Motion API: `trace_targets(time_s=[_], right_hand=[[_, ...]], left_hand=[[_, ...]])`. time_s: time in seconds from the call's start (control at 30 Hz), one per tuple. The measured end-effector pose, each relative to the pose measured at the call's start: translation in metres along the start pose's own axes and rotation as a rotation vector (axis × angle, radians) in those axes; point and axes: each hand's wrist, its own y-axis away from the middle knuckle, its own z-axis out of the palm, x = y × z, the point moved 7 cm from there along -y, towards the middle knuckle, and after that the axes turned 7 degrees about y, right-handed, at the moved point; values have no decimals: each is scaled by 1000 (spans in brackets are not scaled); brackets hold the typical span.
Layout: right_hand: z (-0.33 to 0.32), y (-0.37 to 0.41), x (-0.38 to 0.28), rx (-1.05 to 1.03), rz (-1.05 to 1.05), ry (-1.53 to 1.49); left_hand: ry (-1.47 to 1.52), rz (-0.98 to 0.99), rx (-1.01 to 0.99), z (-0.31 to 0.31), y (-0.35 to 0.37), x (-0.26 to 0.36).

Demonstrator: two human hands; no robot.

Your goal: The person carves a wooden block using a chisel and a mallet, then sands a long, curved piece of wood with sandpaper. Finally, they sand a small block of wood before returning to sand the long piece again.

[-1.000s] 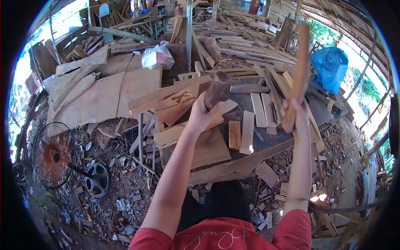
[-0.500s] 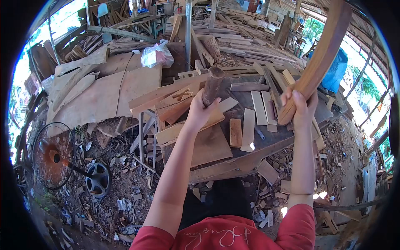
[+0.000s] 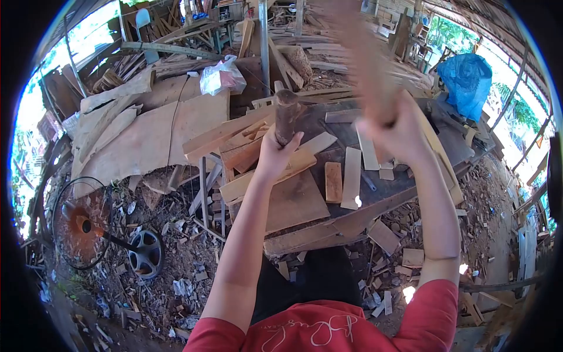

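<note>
My left hand [image 3: 275,154] grips a short, dark round piece of wood [image 3: 286,115], held upright over the cluttered workbench [image 3: 375,202]. My right hand [image 3: 394,134] is closed around the lower end of a long, flat wooden stick [image 3: 365,58], which is blurred by motion and points up and away from me. The two hands are close together, with the stick just right of the round piece. Below them lie flat boards [image 3: 293,202] and small offcuts [image 3: 333,182].
A floor fan [image 3: 85,226] stands on the littered ground at the left. Large plywood sheets [image 3: 152,135] and a plastic bag [image 3: 220,76] lie beyond the bench. A blue tarp [image 3: 466,82] hangs at the right. Scrap timber covers the ground all around.
The stick in my right hand has swung from the right side toward the left, closer to the round piece. My left hand has stayed nearly in place.
</note>
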Motion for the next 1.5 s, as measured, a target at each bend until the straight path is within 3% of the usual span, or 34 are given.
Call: trace_targets(time_s=[0.07,0.13,0.23,0.27,0.33,0.37,0.4,0.47,0.6,0.67,0.7,0.83,0.9,1.13,1.23,1.33,1.4,1.43,1.5], right_hand=[[39,15,-15,-543,-247,403],[31,10,-26,-475,-273,458],[-1,-2,-34,36,-271,133],[3,-1,-35,35,-272,134],[5,-1,-17,83,-39,-276],[6,1,-15,110,-150,-122],[6,4,-17,109,-149,-124],[47,24,-15,-487,-148,501],[53,37,27,-512,13,347],[44,32,54,-297,48,319],[43,32,64,-308,145,429],[49,43,110,-307,174,540],[54,57,147,-433,323,718],[75,83,192,-656,318,979],[78,84,200,-655,281,1008],[77,74,186,-508,140,999],[72,61,163,-355,135,838],[73,54,133,-435,266,713],[84,40,97,-393,183,382]], left_hand=[[-18,-27,3,-1,2,-5],[-15,-29,10,-5,1,-7],[-14,-33,24,-9,-1,-10],[-31,-33,19,-9,-1,-10],[-5,-14,1,-1,0,-1],[23,0,-18,3,1,3],[21,-1,-17,3,0,-2],[11,38,-8,2,2,-13],[57,-31,56,-22,-1,-24],[104,-13,89,-31,-1,-27],[83,-18,119,-32,1,-23],[146,6,123,-36,0,-22],[135,-29,169,-36,0,-23],[90,26,152,-24,-4,-19],[76,18,132,-21,-5,-17],[62,15,124,-20,-5,-18],[47,1,122,-20,-5,-19],[40,10,106,-18,-5,-19],[32,20,95,-15,-5,-18]])
